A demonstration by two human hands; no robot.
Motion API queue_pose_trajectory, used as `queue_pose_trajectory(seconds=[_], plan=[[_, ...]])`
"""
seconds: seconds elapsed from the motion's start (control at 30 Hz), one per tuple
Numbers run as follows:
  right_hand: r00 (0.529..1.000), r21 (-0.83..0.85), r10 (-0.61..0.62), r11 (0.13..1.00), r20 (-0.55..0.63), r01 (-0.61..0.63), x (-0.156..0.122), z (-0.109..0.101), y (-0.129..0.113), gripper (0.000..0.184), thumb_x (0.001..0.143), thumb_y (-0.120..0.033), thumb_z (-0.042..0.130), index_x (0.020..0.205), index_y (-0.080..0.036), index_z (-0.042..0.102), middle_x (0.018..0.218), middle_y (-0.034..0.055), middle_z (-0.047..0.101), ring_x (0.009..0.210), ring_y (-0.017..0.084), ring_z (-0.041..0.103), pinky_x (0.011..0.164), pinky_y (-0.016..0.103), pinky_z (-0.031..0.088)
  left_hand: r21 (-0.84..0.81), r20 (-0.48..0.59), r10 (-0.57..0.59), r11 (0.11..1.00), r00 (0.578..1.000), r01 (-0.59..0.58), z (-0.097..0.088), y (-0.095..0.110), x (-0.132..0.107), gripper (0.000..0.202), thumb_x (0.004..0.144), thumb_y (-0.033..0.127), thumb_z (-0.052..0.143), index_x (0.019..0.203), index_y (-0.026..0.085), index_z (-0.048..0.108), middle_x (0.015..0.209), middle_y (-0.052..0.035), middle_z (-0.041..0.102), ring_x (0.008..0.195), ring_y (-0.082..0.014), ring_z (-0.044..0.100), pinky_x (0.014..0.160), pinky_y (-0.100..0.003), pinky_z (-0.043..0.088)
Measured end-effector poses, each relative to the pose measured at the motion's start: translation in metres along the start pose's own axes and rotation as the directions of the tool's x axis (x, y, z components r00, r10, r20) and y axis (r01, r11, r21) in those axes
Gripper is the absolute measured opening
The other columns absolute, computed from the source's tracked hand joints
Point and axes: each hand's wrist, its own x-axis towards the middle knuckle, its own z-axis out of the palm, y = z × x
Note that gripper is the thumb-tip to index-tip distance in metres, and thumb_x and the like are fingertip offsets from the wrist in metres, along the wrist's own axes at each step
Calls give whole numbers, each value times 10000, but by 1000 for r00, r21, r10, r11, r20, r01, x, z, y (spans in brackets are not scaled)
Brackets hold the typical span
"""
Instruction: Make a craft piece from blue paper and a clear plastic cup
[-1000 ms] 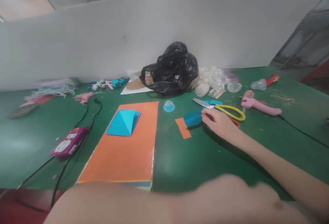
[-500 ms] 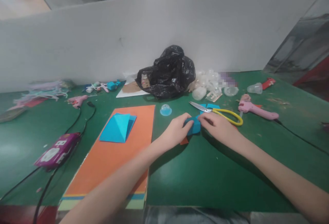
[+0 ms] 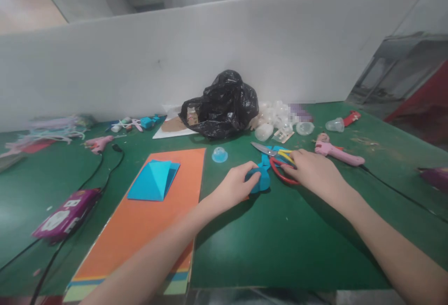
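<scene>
My left hand [image 3: 241,181] is closed around a small blue folded paper piece [image 3: 261,181], thumb on its near side. A narrow blue strip sticks up from it towards the scissors. My right hand [image 3: 310,169] grips the scissors [image 3: 279,170] by their handles, one red and one yellow. The blades point to the far left and lie over more blue paper [image 3: 278,149]. Part of the yellow handle is hidden under my right fingers. To the left, a folded blue paper [image 3: 149,181] rests on a stack of orange sheets [image 3: 171,235].
A clear bluish plastic dome [image 3: 220,155] sits beyond my left hand. Further back are a black plastic bag [image 3: 227,104] and clear plastic cups [image 3: 264,131]. Pink glue guns lie right [image 3: 339,152] and left [image 3: 100,143], with cords. A purple pack [image 3: 68,214] lies at the left.
My right hand has left the blue piece and taken hold of the scissors, whose red handle now shows. My left hand still holds the blue piece. The view has shifted slightly.
</scene>
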Motion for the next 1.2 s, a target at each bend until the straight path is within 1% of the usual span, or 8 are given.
queue_pose_trajectory(seconds=[0.17,0.27,0.4,0.5,0.63,0.8,1.0,1.2], plan=[[995,141,92,985,44,-97,-5,-10,-40,329,970,-536,591,823,-250,660,880,73,758,762,273,724,559,318,369,-2,-2,170,985,985,-170,0,6,-5,180,973,321,538,942,210,676,917,-14,722,889,-185,639,862,-305,508],[997,214,39,975,69,-53,-6,-6,-50,283,988,-489,583,884,-242,672,898,76,760,785,263,721,575,315,388,24,0,251,968,968,-251,1,7,-5,172,947,286,561,973,213,714,986,-43,767,983,-214,663,965,-354,505],[993,206,-10,978,-116,34,3,2,-29,237,1008,-393,528,953,-239,699,990,98,750,942,291,704,713,349,482,-47,10,151,988,988,-150,0,4,-3,209,945,304,591,1086,217,719,1118,-50,780,1052,-222,689,984,-360,517],[965,92,45,996,-259,-22,13,7,-3,281,993,-362,517,1106,-199,715,1102,143,743,1005,345,680,838,433,510,-95,49,102,991,994,-97,0,1,-2,293,946,284,604,1224,223,674,1184,-42,760,1062,-210,695,957,-340,533],[965,-7,67,997,-253,-71,24,11,10,370,993,-352,518,1240,-129,680,1153,193,740,1040,384,666,877,472,504,52,129,180,981,975,-187,2,1,-6,295,980,257,591,1270,234,637,1141,-47,734,1074,-215,666,946,-352,540],[970,-94,126,985,-207,-147,43,15,4,456,987,-387,567,1301,-64,637,1219,257,724,1108,434,642,889,488,484,451,175,348,803,921,-389,11,-7,-8,227,976,198,620,1202,197,640,1317,-102,666,1176,-261,573,1060,-430,504],[978,-88,60,993,-198,-79,70,23,10,630,973,-448,625,1496,-114,521,1328,254,696,1172,452,597,931,520,440,614,231,404,645,885,-455,13,-10,-9,150,988,237,637,1133,201,636,1239,-91,674,1131,-258,584,975,-402,536],[976,-55,40,997,-216,-53,80,35,17,463,994,-355,565,1396,-129,606,1241,250,743,1156,451,608,936,540,430,691,323,506,452,800,-565,17,-5,-17,170,1019,177,556,1175,194,621,1179,-65,681,1122,-242,602,874,-358,517]])
